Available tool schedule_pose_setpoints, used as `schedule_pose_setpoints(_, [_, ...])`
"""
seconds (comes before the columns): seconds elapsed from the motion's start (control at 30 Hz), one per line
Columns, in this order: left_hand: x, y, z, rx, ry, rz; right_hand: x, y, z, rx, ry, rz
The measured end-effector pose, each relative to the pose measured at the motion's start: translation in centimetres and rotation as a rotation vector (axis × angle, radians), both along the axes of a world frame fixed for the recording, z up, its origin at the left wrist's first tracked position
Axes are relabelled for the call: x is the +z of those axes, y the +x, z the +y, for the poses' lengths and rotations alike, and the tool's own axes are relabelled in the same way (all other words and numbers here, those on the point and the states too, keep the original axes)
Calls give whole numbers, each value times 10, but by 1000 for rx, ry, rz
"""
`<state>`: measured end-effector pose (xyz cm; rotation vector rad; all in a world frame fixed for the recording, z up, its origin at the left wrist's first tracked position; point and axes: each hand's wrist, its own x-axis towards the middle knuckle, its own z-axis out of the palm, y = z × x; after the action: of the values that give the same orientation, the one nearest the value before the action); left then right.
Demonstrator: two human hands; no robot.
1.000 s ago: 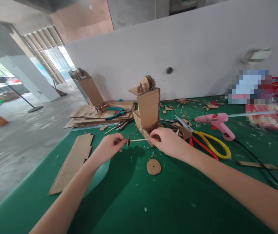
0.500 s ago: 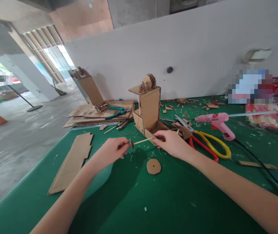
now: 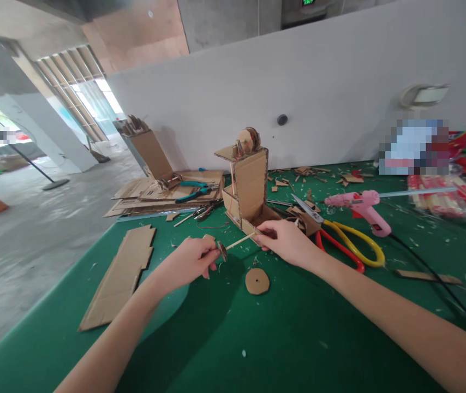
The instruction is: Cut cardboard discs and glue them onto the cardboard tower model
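Observation:
My left hand (image 3: 194,259) is closed, pinching a small cardboard disc (image 3: 222,251) fixed on a thin wooden stick (image 3: 240,241). The stick slants up to the lower front corner of an upright cardboard model (image 3: 250,188), which has a box-like base and round discs on top. There my right hand (image 3: 284,240) is closed on the model's base edge; whether its fingertips also pinch the stick is hidden. A loose cardboard disc (image 3: 257,281) with a centre hole lies flat on the green tabletop (image 3: 216,349), below both hands.
Scissors (image 3: 339,234) with red and yellow handles and a pink glue gun (image 3: 359,207) lie to the right. At left is a cut cardboard panel (image 3: 120,275). Teal-handled pliers (image 3: 194,191) rest on stacked cardboard (image 3: 135,204), near another cardboard model (image 3: 149,153). Scraps litter the back.
My left hand has shifted slightly down and right with the disc, so the stick slopes more steeply. My right hand and the model stay nearly in place; the view has tilted a little.

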<state>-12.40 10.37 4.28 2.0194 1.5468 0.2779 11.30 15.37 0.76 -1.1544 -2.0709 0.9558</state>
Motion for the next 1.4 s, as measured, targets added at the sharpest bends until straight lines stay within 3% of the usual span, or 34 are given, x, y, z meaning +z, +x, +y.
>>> schedule_pose_setpoints(0.13, [-1,3,0,5,-78,-71,0,-1,-1,2,20,4])
schedule_pose_setpoints(0.37, [-9,20,-5,129,-323,-330,-1,0,-2,-5,5,51])
schedule_pose_setpoints(0.63, [-19,27,-2,97,52,-161,-6,-6,-1,-94,-85,96])
schedule_pose_setpoints(0.73, [-21,28,1,109,174,-104,12,4,-3,-33,-49,17])
schedule_pose_setpoints(0.8, [-22,27,4,101,220,-82,28,17,0,-19,91,-120])
schedule_pose_setpoints(0.87, [-22,25,6,92,259,-63,41,31,8,-197,295,-232])
schedule_pose_setpoints(0.93, [-22,25,8,86,304,-33,45,42,18,-256,219,-283])
schedule_pose_setpoints(1.03, [-22,28,8,79,343,5,37,48,30,-177,113,-293])
schedule_pose_setpoints(1.23, [-21,35,6,87,394,29,13,43,38,-132,52,-207])
schedule_pose_setpoints(1.4, [-24,36,9,87,392,10,11,40,34,-109,51,-134])
